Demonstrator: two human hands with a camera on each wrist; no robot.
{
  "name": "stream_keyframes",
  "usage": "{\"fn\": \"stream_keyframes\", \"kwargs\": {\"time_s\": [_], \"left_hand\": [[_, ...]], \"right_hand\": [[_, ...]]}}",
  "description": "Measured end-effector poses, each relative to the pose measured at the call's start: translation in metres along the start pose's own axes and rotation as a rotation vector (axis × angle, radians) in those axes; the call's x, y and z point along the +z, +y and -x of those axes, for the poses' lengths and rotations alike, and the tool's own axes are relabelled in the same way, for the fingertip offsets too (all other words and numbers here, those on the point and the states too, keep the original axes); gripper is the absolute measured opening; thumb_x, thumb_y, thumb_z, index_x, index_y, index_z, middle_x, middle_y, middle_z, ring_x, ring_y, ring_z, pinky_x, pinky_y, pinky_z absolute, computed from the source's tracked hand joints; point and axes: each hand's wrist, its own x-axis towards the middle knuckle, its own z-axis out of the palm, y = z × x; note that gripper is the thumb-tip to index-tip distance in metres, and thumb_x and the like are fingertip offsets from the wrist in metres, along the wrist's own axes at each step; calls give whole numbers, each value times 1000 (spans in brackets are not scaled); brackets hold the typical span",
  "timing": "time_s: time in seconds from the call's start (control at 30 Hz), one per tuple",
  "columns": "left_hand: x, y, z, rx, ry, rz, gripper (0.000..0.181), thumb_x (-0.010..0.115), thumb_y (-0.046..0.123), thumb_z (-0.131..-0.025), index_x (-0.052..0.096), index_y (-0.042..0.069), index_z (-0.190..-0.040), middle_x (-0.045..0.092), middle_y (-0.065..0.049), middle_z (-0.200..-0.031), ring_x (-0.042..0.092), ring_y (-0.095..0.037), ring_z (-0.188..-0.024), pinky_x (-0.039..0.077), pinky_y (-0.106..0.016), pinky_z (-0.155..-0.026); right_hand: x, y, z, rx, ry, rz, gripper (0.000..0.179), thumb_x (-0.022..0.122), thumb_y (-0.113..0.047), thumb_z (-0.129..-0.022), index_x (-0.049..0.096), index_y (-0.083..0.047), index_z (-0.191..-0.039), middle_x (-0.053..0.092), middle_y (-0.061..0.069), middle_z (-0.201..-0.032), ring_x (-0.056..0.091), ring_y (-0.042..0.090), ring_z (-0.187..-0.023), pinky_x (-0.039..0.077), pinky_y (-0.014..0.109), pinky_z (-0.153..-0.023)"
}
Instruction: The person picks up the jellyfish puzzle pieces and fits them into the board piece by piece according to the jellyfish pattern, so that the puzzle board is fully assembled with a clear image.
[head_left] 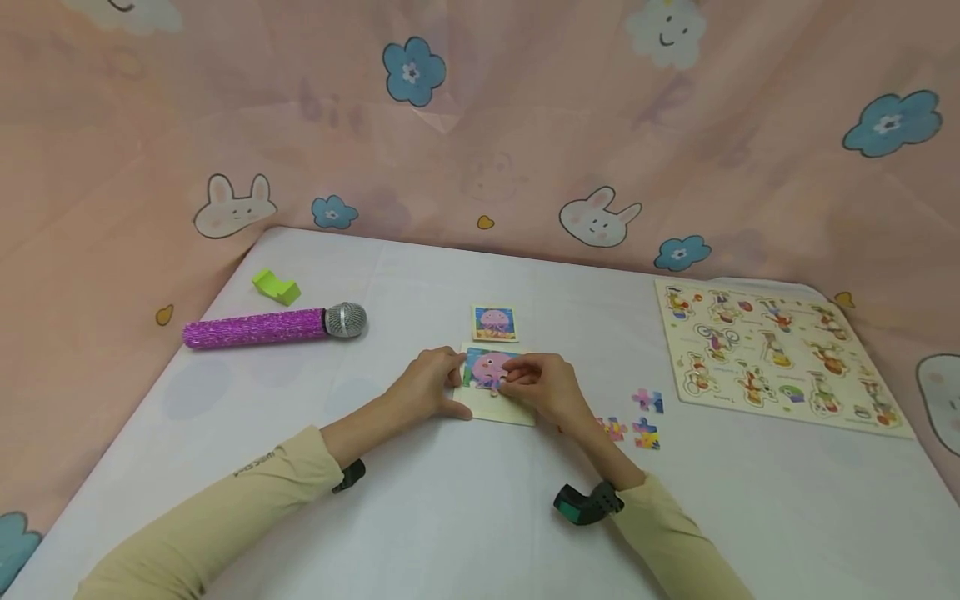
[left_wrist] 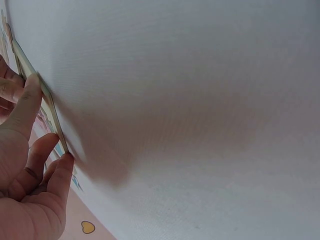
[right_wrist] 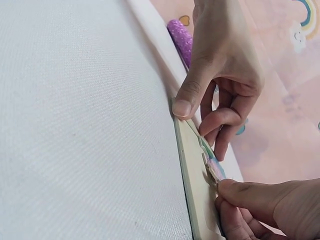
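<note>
A cream puzzle board (head_left: 495,407) lies on the white table in front of me. Joined pieces in its upper part form a pink octopus picture (head_left: 486,365) on blue. My left hand (head_left: 431,385) holds the board's left side, thumb at the near corner and curled fingers by the far one. From the right, my right hand (head_left: 547,387) pinches a puzzle piece (right_wrist: 212,169) between thumb and fingers, tilted low over the board. That hand covers the board's right part. Just beyond the board is a small octopus picture card (head_left: 495,323).
Several loose puzzle pieces (head_left: 647,433) lie right of my right forearm. A large cream board with animal figures (head_left: 780,358) is at the far right. On the left lie a purple glittery microphone (head_left: 262,328) and a green curved block (head_left: 277,287). A patterned pink cloth (head_left: 495,125) hangs behind.
</note>
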Motion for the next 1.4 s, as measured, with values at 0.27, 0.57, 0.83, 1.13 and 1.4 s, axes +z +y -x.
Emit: {"fn": "stream_keyframes", "kwargs": {"time_s": [0.27,0.57,0.83,1.13,1.4], "left_hand": [[1,0,0,-13,-4,8,39,91,15,-59,55,3,-68,64,-20,-114,54,-34,-117,45,-38,-94],[2,-1,1,-14,-2,22,40,91,14,-59,54,3,-68,64,-20,-114,54,-34,-118,45,-37,-95],[3,-2,-1,1,4,-3,40,92,16,-59,55,3,-70,65,-15,-102,57,-23,-95,46,-35,-86],[2,-2,-1,-6,0,6,40,91,15,-59,54,3,-69,65,-18,-112,54,-33,-119,44,-37,-96],[2,-1,0,-3,2,2,40,91,14,-59,56,2,-71,63,-13,-96,53,-22,-91,46,-36,-91]], "right_hand": [[0,-1,1,-3,1,7,22,75,-2,-80,69,4,-100,69,8,-81,63,13,-71,50,19,-66],[-1,-2,2,-4,-3,8,23,75,-2,-80,69,5,-101,69,8,-82,64,14,-72,51,20,-65],[-4,-2,2,-8,-12,-2,24,75,-2,-80,68,6,-102,70,10,-85,66,17,-75,53,23,-69],[-6,0,3,11,-18,-68,26,76,-1,-80,67,5,-104,70,13,-91,68,19,-79,53,24,-73],[-18,7,8,28,-20,-147,30,72,0,-83,64,6,-111,69,18,-101,68,22,-85,52,23,-77]]}}
